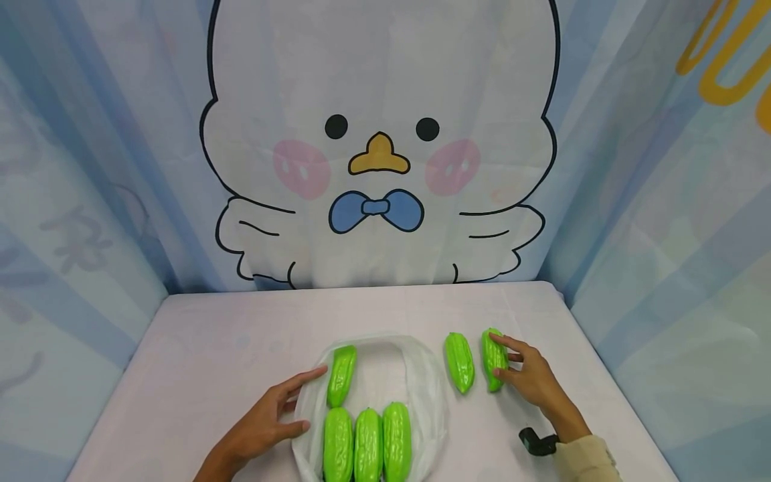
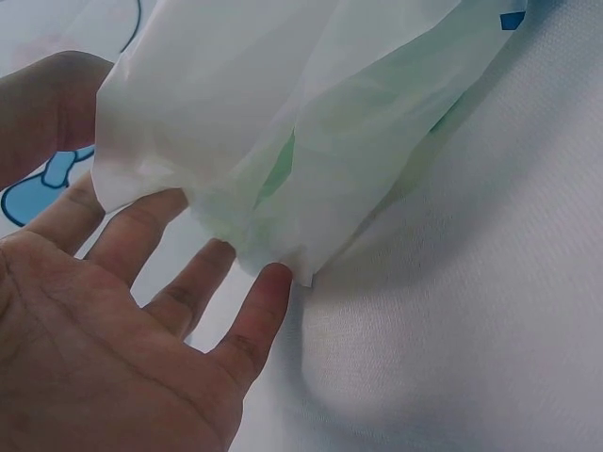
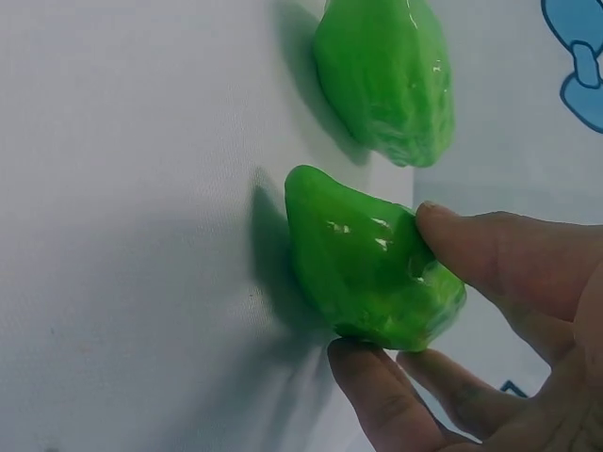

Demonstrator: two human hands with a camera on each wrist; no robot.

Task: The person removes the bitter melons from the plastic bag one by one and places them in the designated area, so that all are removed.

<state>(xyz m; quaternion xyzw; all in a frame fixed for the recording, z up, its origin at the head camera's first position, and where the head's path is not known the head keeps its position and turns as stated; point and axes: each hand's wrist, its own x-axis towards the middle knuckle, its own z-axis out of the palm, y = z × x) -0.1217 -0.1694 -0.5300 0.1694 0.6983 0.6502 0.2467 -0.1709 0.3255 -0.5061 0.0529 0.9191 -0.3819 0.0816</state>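
Observation:
A white plastic bag (image 1: 430, 402) lies with its mouth spread, and several bright green bitter melons (image 1: 339, 445) are inside it. My left hand (image 1: 265, 418) touches the bag's left rim with spread, fairly straight fingers; in the left wrist view the bag (image 2: 236, 104) hides the tips of the thumb and one finger. To the right of the bag, my right hand (image 1: 533, 378) pinches a bitter melon (image 1: 492, 361) between thumb and fingers. Another bitter melon (image 1: 460, 363) lies just left of it. In the right wrist view the pinched one (image 3: 353, 264) sits close to the table surface.
Everything lies on a pale cloth-covered table (image 1: 211, 361). Behind it hangs a curtain (image 1: 385, 67) with a cartoon bird, and more curtains (image 1: 674, 268) enclose both sides. A black wrist device (image 1: 537, 442) shows beside the right sleeve (image 1: 584, 460).

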